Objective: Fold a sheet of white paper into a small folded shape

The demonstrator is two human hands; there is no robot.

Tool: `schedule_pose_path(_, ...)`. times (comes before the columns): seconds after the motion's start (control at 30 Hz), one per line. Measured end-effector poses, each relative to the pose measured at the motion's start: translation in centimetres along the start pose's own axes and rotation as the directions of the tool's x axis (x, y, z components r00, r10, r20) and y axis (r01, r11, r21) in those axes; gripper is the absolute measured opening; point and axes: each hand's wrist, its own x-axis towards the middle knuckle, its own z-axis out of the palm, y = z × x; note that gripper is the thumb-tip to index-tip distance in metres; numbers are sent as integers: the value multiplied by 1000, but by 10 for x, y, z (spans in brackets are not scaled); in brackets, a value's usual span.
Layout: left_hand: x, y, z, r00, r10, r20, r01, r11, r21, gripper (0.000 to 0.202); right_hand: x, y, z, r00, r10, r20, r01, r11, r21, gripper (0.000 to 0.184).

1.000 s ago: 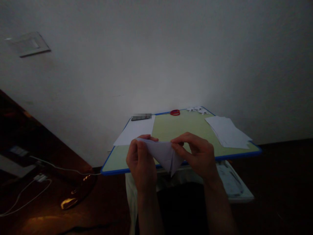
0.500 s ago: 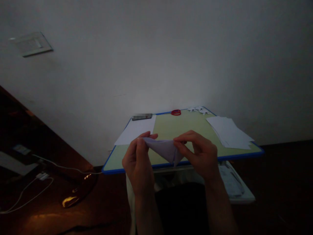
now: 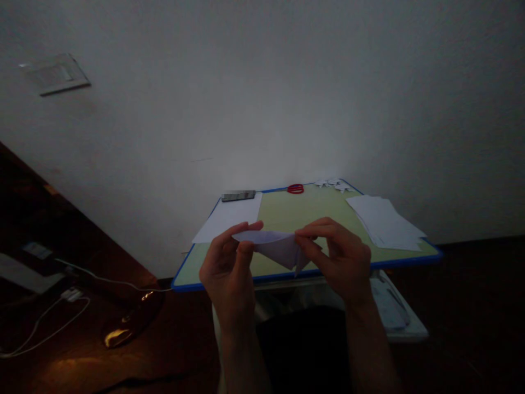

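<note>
A folded piece of white paper (image 3: 276, 249) is held up in the air between my two hands, above the near edge of the table. It has a pointed lower part, and its upper edge is parted into a narrow opening. My left hand (image 3: 232, 268) grips the left end, thumb in front and fingers behind. At the right end, my right hand (image 3: 338, 254) pinches the paper between thumb and fingertips. Part of the paper's right side is hidden behind the right fingers.
On the green table (image 3: 303, 210) with its blue rim lie red-handled scissors (image 3: 295, 189), small folded paper pieces (image 3: 334, 184), a stack of paper (image 3: 383, 221), a white sheet (image 3: 233, 216) and a dark phone-like object (image 3: 238, 196). A shelf (image 3: 406, 332) shows below. A cable (image 3: 118, 282) runs at left.
My hands have moved slightly apart. The upper edge of the folded paper has opened wider at the left, and the left thumb sits lower on it.
</note>
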Motion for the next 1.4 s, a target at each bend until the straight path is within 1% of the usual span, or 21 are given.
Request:
schedule_pose_path(0.1,1,0,1,999,-8,-45,9,1000,5,25,0,-1,1,1000,-16,-2,16,1000,13,24)
schedule_pose_path(0.27,0,-1,2,994,-8,-109,16,998,67,24,1,-1,1,1000,-19,4,19,1000,1,22)
schedule_pose_path(0.5,-2,0,4,989,-57,-136,56,998,-12,23,0,0,0,999,-31,9,31,1000,-3,23)
schedule_pose_path(0.7,0,-1,2,986,-92,-141,90,996,-24,23,0,0,2,999,-34,15,34,999,-2,23)
schedule_pose_path(0.83,0,2,2,983,-119,-138,115,993,-38,22,0,0,1,999,-44,14,44,999,-16,22)
schedule_pose_path(1.1,-1,6,3,984,-145,-104,138,988,-74,17,-1,0,0,999,-49,5,49,999,-22,24)
schedule_pose_path(1.17,-3,5,3,983,-128,-128,124,991,-43,16,-1,0,0,998,-57,5,57,998,-23,24)
schedule_pose_path(1.23,-5,5,5,980,-88,-179,94,995,23,16,-1,-1,0,997,-76,10,76,997,-25,23)
schedule_pose_path(1.33,-7,5,10,966,1,-259,38,988,147,17,-1,-2,2,995,-100,22,100,994,-39,24)
schedule_pose_path(1.4,-7,5,13,955,72,-287,-5,974,226,17,-1,-2,3,994,-109,24,110,993,-44,24)
